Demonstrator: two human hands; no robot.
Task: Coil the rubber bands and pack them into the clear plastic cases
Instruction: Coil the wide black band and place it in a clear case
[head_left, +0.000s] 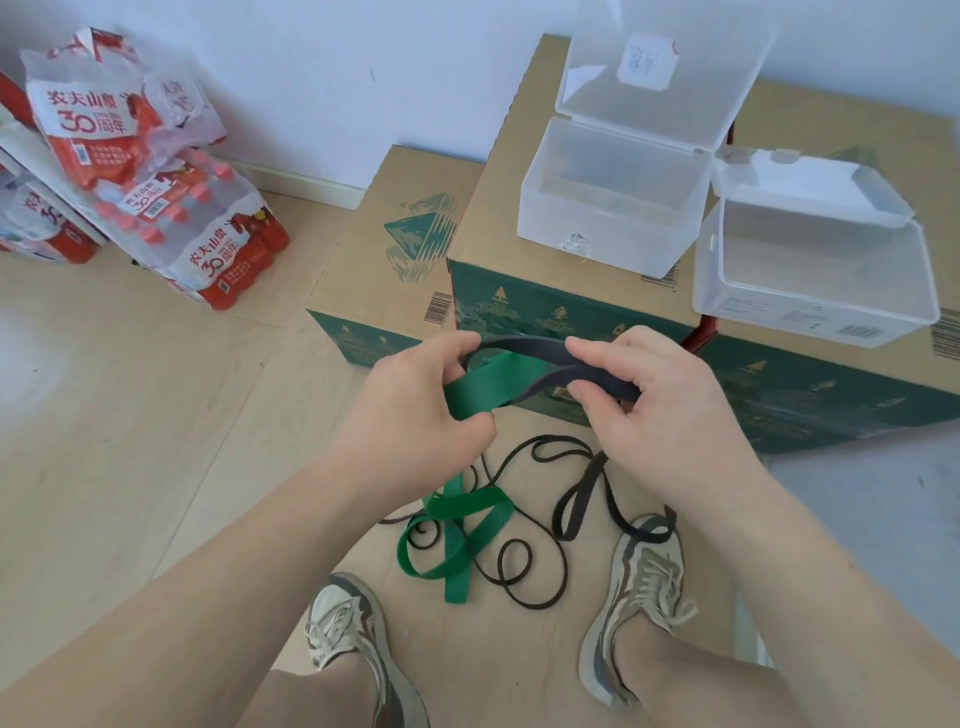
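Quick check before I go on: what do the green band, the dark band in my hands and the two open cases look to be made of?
Green band: flat matte strip that drapes limply, probably rubber or latex. Dark band, held by the left hand and right hand: same flat matte look, likely rubber too. Left case and right case: clear, slightly frosted rigid plastic; the cardboard shows through their walls.

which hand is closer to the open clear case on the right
Right. The right hand sits below-left of the right-hand clear case; the left hand is farther left.
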